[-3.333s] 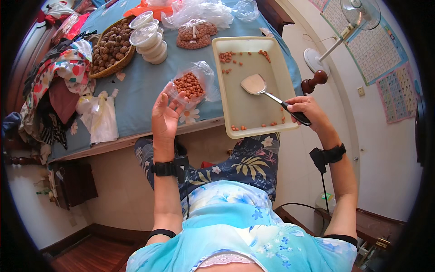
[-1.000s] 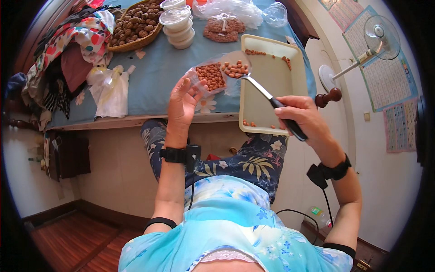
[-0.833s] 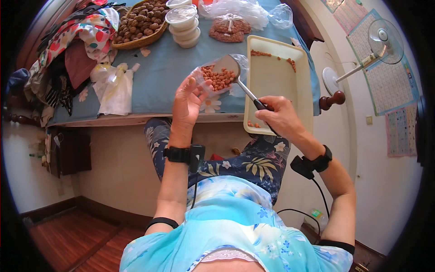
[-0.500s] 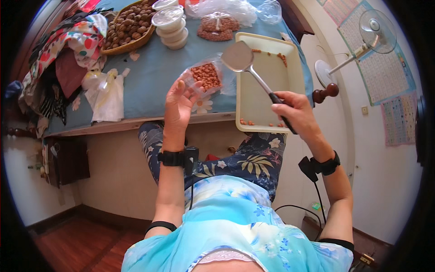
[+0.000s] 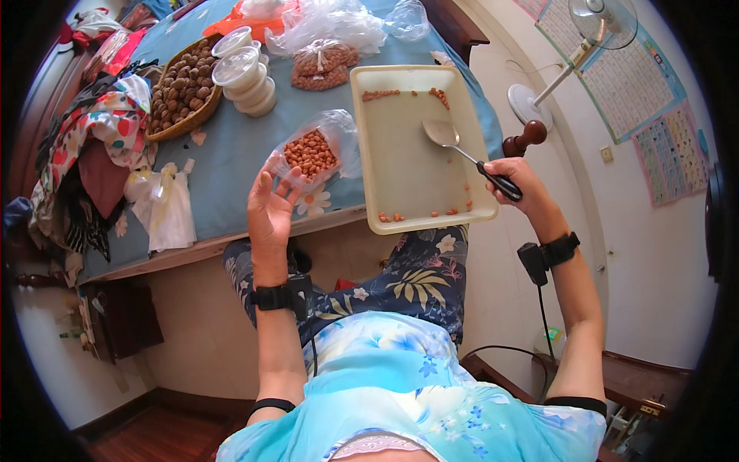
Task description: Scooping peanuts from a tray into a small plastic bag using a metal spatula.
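Note:
A clear plastic bag (image 5: 344,132) of reddish-brown peanuts (image 5: 310,155) lies on the blue cloth. My left hand (image 5: 271,206) grips the bag's near left edge, palm up with fingers curled at the plastic. In my right hand (image 5: 520,187) is the black handle of a metal spatula (image 5: 441,133), held over the right rim of a cream rectangular tray (image 5: 422,189). The spatula's blade is over the tray's upper middle; whether it touches the bottom I cannot tell. Loose peanuts (image 5: 381,95) sit along the tray's far side, with several more near its front edge and right side.
Beyond the bag are a tied bag of peanuts (image 5: 322,65), stacked lidded tubs (image 5: 248,81) and a basket of walnuts (image 5: 183,94). Clothes (image 5: 92,154) and a white plastic bag (image 5: 163,206) lie at the left. A wooden knob (image 5: 525,138) and a fan (image 5: 531,106) stand right of the tray.
My right hand has moved the spatula from beside the peanut bag, at the tray's left rim, rightward over the tray. My left hand stays at the bag. The whole view has shifted.

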Demonstrator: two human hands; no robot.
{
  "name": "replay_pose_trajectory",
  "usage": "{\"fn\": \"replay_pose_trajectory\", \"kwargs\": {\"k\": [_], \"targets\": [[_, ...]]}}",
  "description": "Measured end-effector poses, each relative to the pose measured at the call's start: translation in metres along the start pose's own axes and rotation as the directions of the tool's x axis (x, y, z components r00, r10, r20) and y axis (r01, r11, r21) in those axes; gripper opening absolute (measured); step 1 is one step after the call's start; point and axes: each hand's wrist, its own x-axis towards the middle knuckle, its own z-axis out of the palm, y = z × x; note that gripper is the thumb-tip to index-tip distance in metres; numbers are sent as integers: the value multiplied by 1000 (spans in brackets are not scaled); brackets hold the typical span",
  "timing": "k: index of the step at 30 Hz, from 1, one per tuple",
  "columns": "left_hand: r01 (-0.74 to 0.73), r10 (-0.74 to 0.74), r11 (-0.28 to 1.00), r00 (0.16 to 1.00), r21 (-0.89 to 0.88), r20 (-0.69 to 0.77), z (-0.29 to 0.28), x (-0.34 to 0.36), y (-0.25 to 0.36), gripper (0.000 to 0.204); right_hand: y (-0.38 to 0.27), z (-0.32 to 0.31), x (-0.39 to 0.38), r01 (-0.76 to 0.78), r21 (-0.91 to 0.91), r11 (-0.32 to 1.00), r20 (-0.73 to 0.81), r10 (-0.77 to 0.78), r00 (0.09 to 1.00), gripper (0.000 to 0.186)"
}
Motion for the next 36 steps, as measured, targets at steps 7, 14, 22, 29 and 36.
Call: {"fn": "replay_pose_trajectory", "kwargs": {"k": [7,14,22,29,36], "targets": [[10,-10,1000,1000,12,4,-2,2,-2,66,-28,-18,46,-67,-2,998,-11,67,998,20],[20,-20,1000,1000,-3,-14,-2,3,-2,69,-54,-21,75,-116,-70,991,-32,114,993,17],[15,-16,1000,1000,-15,-25,-2,3,-2,68,-57,8,72,143,-340,929,-40,-166,985,17],[27,-27,999,999,-19,-24,2,3,-3,67,-58,36,74,261,-459,849,75,-256,964,17],[32,-32,999,999,-16,-28,-1,3,-3,68,-57,39,62,321,-834,449,54,-513,857,19]]}}
